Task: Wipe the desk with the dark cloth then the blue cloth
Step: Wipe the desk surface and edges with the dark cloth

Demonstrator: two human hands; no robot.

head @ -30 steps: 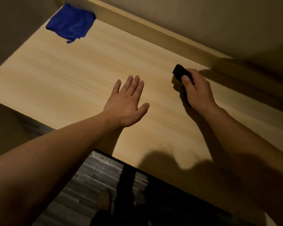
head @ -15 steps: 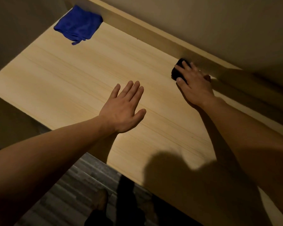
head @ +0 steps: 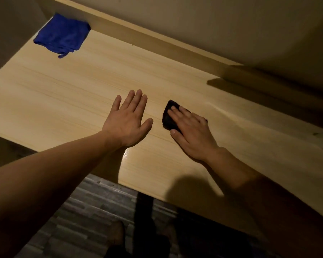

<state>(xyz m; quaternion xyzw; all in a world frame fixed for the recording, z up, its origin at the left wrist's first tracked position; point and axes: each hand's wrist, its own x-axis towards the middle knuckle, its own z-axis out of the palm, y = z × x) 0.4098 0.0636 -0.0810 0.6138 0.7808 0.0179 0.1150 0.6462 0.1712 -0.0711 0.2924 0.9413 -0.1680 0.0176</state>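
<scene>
A light wooden desk fills the view. My right hand lies flat on a small dark cloth near the desk's middle, pressing it onto the wood; only the cloth's left part shows past my fingers. Just to its left, my left hand rests palm down on the desk with fingers spread, holding nothing. A folded blue cloth lies in the far left corner, well away from both hands.
A raised wooden ledge runs along the back of the desk below a beige wall. The right end of the desk is in deep shadow. Below the front edge I see grey floor and a dark desk leg.
My right hand has slid the dark cloth from the back ledge toward me and leftward, close to my left hand. The left hand stays flat on the desk.
</scene>
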